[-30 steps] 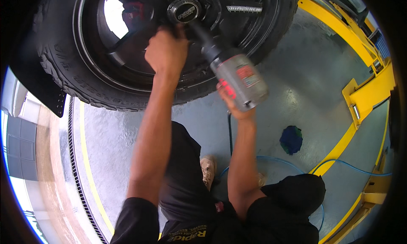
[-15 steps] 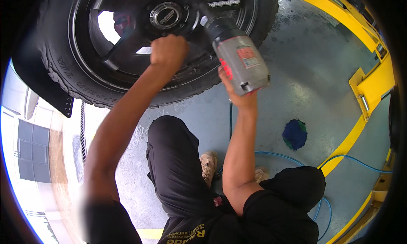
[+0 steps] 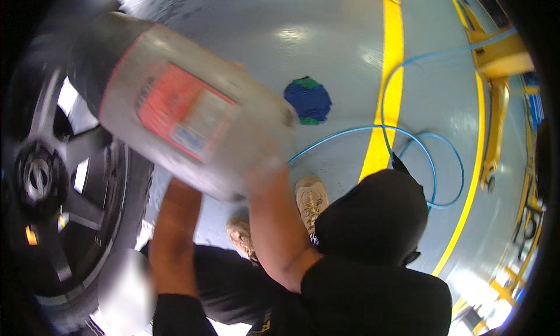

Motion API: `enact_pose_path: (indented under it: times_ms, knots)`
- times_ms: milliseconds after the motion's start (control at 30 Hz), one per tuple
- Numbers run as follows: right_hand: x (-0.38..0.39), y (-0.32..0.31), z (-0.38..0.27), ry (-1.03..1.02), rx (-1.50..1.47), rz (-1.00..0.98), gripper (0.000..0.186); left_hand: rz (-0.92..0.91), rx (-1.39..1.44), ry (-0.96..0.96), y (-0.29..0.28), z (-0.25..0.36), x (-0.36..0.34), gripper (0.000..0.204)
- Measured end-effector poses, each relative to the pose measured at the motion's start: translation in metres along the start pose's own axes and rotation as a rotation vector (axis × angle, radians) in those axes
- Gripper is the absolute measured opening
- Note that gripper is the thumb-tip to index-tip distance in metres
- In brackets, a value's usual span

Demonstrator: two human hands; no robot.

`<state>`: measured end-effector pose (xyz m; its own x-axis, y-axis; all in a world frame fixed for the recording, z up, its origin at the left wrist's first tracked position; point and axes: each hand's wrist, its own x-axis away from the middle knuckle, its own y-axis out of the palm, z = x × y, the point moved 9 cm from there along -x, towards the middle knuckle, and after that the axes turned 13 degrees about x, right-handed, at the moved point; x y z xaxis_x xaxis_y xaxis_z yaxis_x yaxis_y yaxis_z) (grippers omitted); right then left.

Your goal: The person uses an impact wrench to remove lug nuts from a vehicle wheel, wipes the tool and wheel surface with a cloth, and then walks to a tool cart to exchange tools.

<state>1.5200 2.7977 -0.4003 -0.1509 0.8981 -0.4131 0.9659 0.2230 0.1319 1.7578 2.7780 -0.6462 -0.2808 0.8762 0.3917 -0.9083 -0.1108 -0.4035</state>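
A grey and black impact wrench [image 3: 192,108] with a red label looms large and blurred, slanting from upper left to lower right. My right hand [image 3: 267,165], smeared by motion and partly covered, holds it near its rear end. My left forearm [image 3: 175,237] rises behind the tool, whose body hides that hand and its fingers. Beyond the wrench at the left stands a black wheel [image 3: 81,210] with a thick tyre, its spokes and hub facing me.
A blue and green cloth [image 3: 308,101] lies on the grey floor. Blue air hose [image 3: 433,167] loops at the right, crossing a yellow floor stripe [image 3: 392,50]. Yellow lift parts [image 3: 496,123] stand along the right side. My shoes [image 3: 311,199] are below the wrench.
The view has swung right, leaving the wheel at the left edge. The wrench has come away from the wheel and much closer. My left hand has left the wheel and gone behind the wrench.
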Motion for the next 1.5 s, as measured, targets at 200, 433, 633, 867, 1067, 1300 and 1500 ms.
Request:
enact_pose_path:
  times_ms: [200, 433, 633, 867, 1067, 1300, 1500]
  knots:
    - [0.045, -0.118, 0.018, 0.295, 0.083, 0.226, 0.068, -0.236, -0.532, -0.067, 0.145, -0.086, -0.024, 0.036]
    - [0.083, -0.228, -0.1, 0.503, 0.101, 0.596, 0.063, -0.339, -0.573, -0.245, 0.074, -0.06, 0.073, 0.035]
    - [0.06, -0.312, -0.327, 0.567, 0.141, 0.895, 0.058, -0.217, -0.063, -0.459, -0.078, 0.129, 0.262, 0.035]
    - [-0.031, -0.42, -0.663, 0.311, 0.17, 1.108, 0.054, -0.006, 0.38, -0.333, -0.142, 0.415, 0.359, 0.045]
    - [-0.123, -0.509, -0.946, -0.22, 0.429, 1.132, 0.05, -0.162, 0.358, -0.266, -0.031, 0.677, 0.359, 0.067]
    - [-0.233, -0.555, -1.124, -0.817, 1.049, 1.013, 0.046, -0.472, 0.589, -0.096, 0.155, 0.937, 0.277, 0.043]
    - [-0.328, -0.61, -1.143, -0.862, 1.066, 1.086, 0.019, -1.176, 0.53, 0.257, 0.404, 1.267, 0.286, 0.04]
